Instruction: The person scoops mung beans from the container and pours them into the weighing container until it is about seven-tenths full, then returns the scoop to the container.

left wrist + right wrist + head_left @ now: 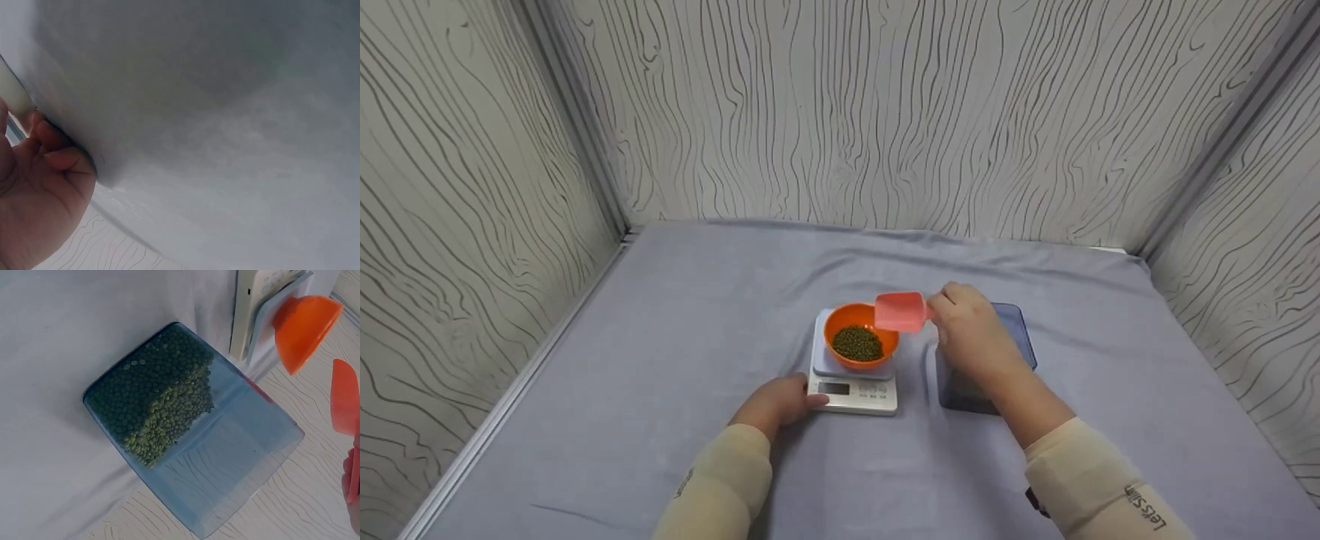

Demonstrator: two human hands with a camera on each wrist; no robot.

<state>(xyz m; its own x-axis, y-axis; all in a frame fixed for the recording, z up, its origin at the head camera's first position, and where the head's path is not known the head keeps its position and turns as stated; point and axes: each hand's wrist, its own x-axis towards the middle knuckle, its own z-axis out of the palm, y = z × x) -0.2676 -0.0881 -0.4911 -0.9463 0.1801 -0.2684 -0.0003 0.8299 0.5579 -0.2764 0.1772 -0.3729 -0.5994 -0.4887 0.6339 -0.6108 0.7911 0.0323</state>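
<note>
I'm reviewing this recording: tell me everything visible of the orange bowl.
The orange bowl is round and smooth, seemingly plastic, its sides narrowing to a small foot. It sits upright on the digital kitchen scale, partly filled with mung beans. Only scale and beans touch it; the pink scoop is near its rim but apart.

On the cloth [697, 315], scale [851, 405] left of container [247, 450]; on the scale's far part, bowl [861, 364]; in bowl and container, beans [857, 344]. Above the bowl's right edge, scoop [900, 312], in the right hand [971, 328]. At the scale's near left corner, left hand [782, 398]. Beyond the cloth, wall [840, 112].
</note>
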